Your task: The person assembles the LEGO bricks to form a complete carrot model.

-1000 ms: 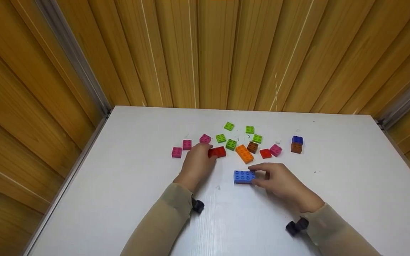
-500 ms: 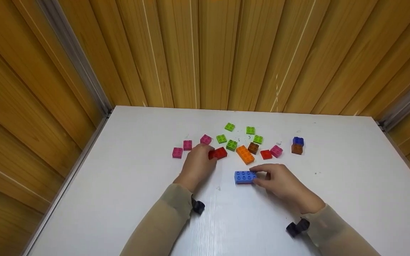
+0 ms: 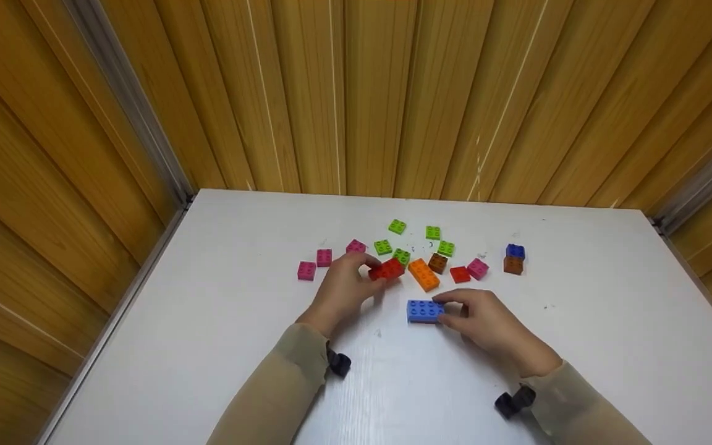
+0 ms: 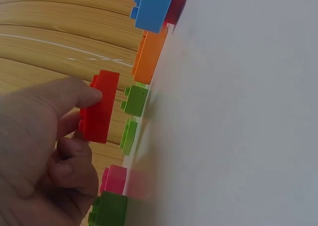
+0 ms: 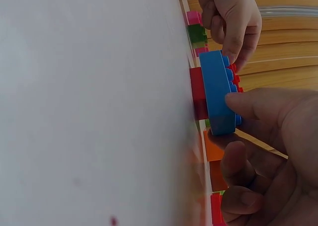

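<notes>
My left hand (image 3: 345,289) pinches a red brick (image 3: 388,269) between thumb and fingers. In the left wrist view, this brick is raised off the white table, studs facing up. A blue eight-stud brick (image 3: 423,312) is pinched at its right end by my right hand (image 3: 484,318). Under the blue brick, the right wrist view shows a red brick (image 5: 198,89) joined to it, low against the table. An orange brick (image 3: 424,275) lies just beyond, between the two hands. One green brick (image 3: 401,256) is right behind the raised red brick.
Several light green bricks (image 3: 432,232) and pink bricks (image 3: 324,258) lie scattered behind the hands. A brown brick (image 3: 437,263) and a flat red brick (image 3: 460,274) are right of the orange one. Farther right sit dark blue (image 3: 515,251) and brown (image 3: 513,266) bricks. Wood-look panels surround the table.
My left hand has lifted the red brick from the table and shifted it slightly right, tilting it. The right hand keeps its hold on the blue brick in nearly the same place.
</notes>
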### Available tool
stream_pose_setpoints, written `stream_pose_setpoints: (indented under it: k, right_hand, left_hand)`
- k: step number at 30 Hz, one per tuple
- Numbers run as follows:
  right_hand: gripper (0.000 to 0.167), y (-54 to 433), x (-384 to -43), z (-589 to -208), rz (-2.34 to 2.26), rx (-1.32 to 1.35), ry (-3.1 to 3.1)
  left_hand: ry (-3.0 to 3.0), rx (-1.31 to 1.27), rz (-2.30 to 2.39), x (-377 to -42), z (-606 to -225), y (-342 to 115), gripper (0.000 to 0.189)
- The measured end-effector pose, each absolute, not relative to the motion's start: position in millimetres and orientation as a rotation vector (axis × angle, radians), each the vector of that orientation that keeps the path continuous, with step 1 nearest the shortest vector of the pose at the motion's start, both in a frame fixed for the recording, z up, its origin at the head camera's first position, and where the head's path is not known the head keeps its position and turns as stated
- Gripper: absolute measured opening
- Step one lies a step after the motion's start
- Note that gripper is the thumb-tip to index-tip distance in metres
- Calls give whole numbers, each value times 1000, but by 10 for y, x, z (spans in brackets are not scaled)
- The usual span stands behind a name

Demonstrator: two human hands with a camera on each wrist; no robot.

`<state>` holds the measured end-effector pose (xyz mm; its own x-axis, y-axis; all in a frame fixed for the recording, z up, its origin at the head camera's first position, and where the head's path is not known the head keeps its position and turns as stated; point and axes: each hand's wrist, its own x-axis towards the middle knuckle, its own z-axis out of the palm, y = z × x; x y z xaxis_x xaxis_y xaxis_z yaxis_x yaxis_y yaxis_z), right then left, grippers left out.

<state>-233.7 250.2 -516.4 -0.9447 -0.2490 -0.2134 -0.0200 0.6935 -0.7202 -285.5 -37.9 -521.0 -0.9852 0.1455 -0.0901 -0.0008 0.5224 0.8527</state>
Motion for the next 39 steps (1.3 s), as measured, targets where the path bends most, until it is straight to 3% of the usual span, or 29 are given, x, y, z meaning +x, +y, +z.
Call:
stream_pose_setpoints:
  k: [23, 39]
  right_hand:
    - [40, 2540, -2338, -5188, -1061, -292, 2690]
    - [38, 2514, -2355, -5208, -1061, -282, 2692]
  left_hand:
    - [2396, 554, 1533, -2795, -5228, -380, 34]
    - [2351, 564, 1407, -2762, -5208, -364, 35]
